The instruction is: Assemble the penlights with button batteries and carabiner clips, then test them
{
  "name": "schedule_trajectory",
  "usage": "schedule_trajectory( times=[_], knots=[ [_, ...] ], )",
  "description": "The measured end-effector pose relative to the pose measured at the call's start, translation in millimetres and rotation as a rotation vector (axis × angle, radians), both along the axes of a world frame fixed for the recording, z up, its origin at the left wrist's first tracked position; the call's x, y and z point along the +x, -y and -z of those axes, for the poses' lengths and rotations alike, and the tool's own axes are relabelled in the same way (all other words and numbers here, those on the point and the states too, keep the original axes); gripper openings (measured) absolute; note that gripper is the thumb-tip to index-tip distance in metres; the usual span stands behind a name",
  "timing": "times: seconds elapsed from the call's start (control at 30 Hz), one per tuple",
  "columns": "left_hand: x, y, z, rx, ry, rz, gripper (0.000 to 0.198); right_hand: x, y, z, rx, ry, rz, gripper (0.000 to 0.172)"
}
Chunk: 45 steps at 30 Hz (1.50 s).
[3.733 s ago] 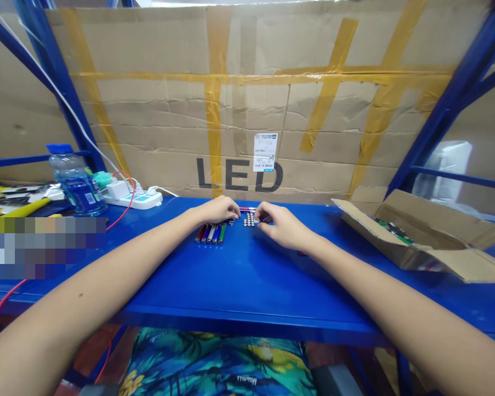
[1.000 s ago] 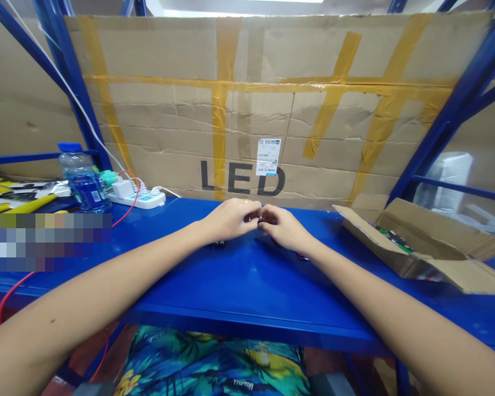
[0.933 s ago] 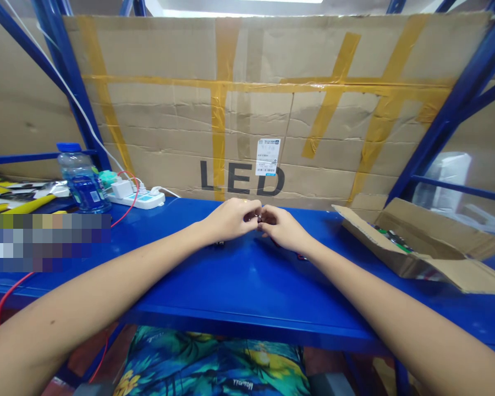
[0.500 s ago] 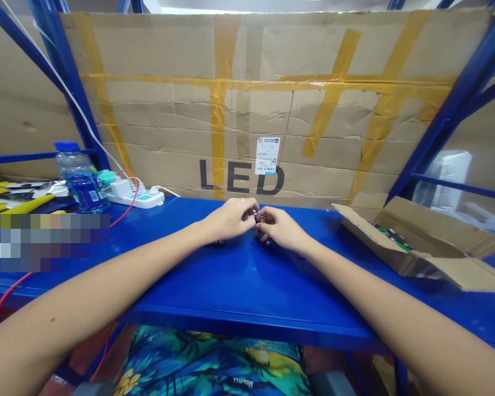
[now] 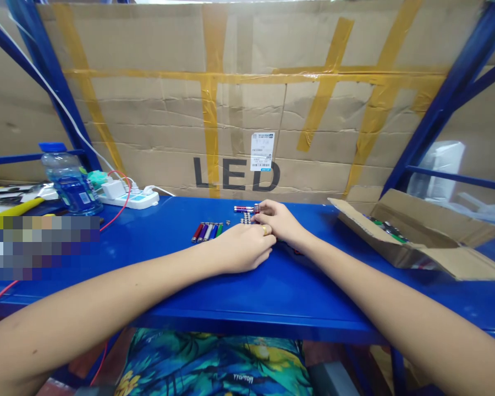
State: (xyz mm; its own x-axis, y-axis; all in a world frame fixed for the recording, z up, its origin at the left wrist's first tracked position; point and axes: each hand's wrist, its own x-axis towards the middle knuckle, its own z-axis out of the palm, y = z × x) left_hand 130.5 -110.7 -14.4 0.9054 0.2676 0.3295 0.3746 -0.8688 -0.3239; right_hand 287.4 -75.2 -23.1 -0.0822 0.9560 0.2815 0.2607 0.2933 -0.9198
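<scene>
At the bottom of the frame there is a patterned cloth [image 5: 214,366], and above it comes the front part of the blue table [image 5: 280,300]. Near the centre, the left hand [image 5: 245,247] lies in front of the right hand [image 5: 282,223]; the two are together, the left fingers curled against the right ones. What they may hold between them I cannot tell, because the left hand hides it. The upper fingers of the right hand are at the right end of a purple tube [image 5: 243,209]; whether they grip it or only touch it is not clear.

Just left of these fingers stand the small metal pieces [image 5: 246,218], in close rows. Farther left, a row of coloured tubes [image 5: 207,232] lies side by side. An open carton [image 5: 379,234] is at the right of the frame, a bottle [image 5: 69,184] and a power strip [image 5: 142,200] at the left, and a big cardboard sheet [image 5: 169,121] closes the back.

In my judgement, the step in hand is fine finger work on small parts. The next move seems to call for a light fingertip grip, without disturbing the metal pieces.
</scene>
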Motion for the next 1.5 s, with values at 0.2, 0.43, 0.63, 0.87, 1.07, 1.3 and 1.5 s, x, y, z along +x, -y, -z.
schedule_trajectory(
  times=[0.2,0.43,0.63,0.87,1.07,1.3,1.5],
  knots=[
    [2.4,-13.4,12.9,-0.103,-0.022,-0.032,0.029,1.2,4.8,-4.2,0.057,0.058,0.003,0.015],
    [-3.2,-13.9,-3.6,-0.449,-0.010,-0.054,0.015,2.6,4.6,-4.3,0.113,0.132,-0.033,0.014],
    [-15.9,-15.3,-23.5,-0.543,-0.004,-0.011,0.006,6.1,4.1,-5.8,0.142,0.143,-0.080,0.012],
    [-31.0,-43.5,-39.4,-0.258,0.373,0.009,0.011,6.9,4.4,-7.6,0.187,0.166,-0.120,0.010],
    [-32.9,-60.8,-24.7,-0.185,0.456,0.043,0.012,3.0,6.6,-7.4,0.171,0.131,-0.173,0.011],
    [-28.4,-58.4,-19.6,-0.190,0.550,0.128,0.009,-0.3,10.1,-7.4,0.135,0.092,-0.207,0.013],
    [-28.0,-54.6,-20.9,-0.266,0.547,0.122,0.010,-3.2,12.5,-8.3,0.048,-0.007,-0.205,0.011]
  ],
)
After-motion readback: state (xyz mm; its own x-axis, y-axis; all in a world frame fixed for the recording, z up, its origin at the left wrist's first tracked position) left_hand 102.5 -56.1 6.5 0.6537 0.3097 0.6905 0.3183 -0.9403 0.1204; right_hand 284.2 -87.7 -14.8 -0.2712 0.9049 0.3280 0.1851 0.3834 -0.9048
